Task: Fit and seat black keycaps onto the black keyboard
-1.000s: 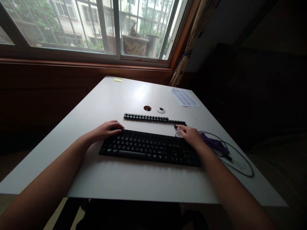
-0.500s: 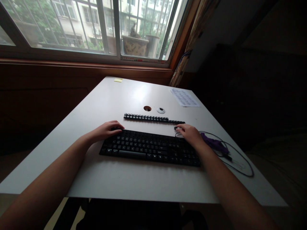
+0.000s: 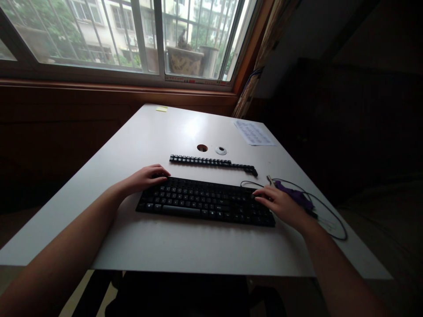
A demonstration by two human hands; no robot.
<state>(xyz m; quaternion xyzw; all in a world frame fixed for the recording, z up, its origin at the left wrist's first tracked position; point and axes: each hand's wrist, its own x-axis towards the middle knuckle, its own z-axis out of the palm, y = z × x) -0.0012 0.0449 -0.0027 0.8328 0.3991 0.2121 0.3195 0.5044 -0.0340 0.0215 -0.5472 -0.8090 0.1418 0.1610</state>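
Note:
A black keyboard (image 3: 185,200) lies across the white table with its long side toward me. My left hand (image 3: 152,175) grips its back left corner, thumb on the near side and fingers along the back edge. Over the upper right keys, my right hand (image 3: 272,200) has thumb and forefinger close together at a small dark keycap, partly hidden by the fingertips. Behind the keyboard stretches a row of loose black keycaps (image 3: 201,160), with a few more at its right end (image 3: 253,171).
A purple cloth (image 3: 294,196), a metal-tipped tool (image 3: 270,179) and a looping black cable (image 3: 345,231) lie at the right. Farther back are a round hole (image 3: 202,148), a white cap (image 3: 221,150), a printed sheet (image 3: 254,133) and a yellow note (image 3: 161,108).
My right hand has moved from the right end of the keycap row back to the keyboard's right part. A keycap it held now lies at the row's end. The left hand stays put.

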